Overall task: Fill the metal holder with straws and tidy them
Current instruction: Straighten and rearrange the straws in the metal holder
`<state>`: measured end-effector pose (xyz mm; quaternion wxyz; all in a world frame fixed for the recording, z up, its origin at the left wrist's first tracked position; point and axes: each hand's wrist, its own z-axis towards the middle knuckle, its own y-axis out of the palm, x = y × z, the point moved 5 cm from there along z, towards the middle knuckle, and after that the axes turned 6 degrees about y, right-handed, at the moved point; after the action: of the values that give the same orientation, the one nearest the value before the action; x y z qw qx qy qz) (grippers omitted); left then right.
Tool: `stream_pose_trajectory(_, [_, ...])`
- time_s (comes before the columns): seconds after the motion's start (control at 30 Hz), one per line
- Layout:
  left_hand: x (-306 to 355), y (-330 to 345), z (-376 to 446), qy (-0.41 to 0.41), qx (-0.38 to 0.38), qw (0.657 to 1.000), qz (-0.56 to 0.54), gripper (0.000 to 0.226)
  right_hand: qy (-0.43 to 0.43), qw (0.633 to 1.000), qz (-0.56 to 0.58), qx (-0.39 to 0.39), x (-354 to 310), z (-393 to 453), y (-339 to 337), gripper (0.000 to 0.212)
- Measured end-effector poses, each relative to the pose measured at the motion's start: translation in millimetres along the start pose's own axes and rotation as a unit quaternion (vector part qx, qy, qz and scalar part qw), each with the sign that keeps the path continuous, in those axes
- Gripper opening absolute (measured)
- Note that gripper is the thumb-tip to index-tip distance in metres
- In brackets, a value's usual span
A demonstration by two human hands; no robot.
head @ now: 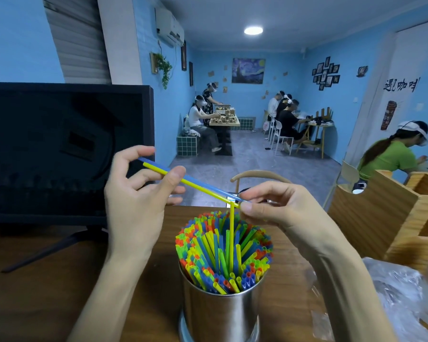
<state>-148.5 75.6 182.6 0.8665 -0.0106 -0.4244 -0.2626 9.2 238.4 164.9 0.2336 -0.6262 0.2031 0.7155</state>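
Note:
A shiny metal holder point(220, 314) stands on the wooden table point(59, 280) near the front edge, packed with several upright straws point(218, 253) in yellow, green, blue and orange. Above it my left hand point(136, 201) holds a blue straw point(200, 184) and a yellow straw point(195, 187) that lie slanting down to the right. My right hand point(279, 208) pinches their lower ends between thumb and forefinger. Another yellow straw point(231, 238) stands tall from the holder's middle up to my right fingertips.
A dark monitor point(67, 149) on a stand fills the left of the table. Wooden boxes point(381, 213) and crumpled clear plastic wrap point(400, 299) sit to the right. A chair back point(257, 175) shows beyond the table's far edge. Several people sit at tables behind.

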Motion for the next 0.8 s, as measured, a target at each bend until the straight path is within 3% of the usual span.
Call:
stream_pose_trajectory(0.13, [6,3,-5,0.024,0.038,0.998,-0.046,0.062,-0.005,0.999,-0.049,-0.017,-1,-3,8,0.016])
stream_pose_trajectory(0.27, [10,4,-7,0.042,0.040,0.997,-0.052,0.065,-0.018,0.991,-0.124,-0.047,0,-2,11,0.018])
stream_pose_trajectory(0.43, [10,7,-5,0.058,0.005,0.998,-0.035,0.065,-0.055,0.981,-0.155,-0.102,-3,-6,19,0.039])
stream_pose_trajectory(0.6, [14,10,-7,0.072,-0.049,0.996,-0.009,0.065,-0.084,0.974,-0.198,-0.064,2,-1,30,0.052])
stream_pose_trajectory(0.8, [17,18,-12,0.076,-0.117,0.990,0.018,0.066,-0.097,0.970,-0.216,-0.052,7,2,33,0.033])
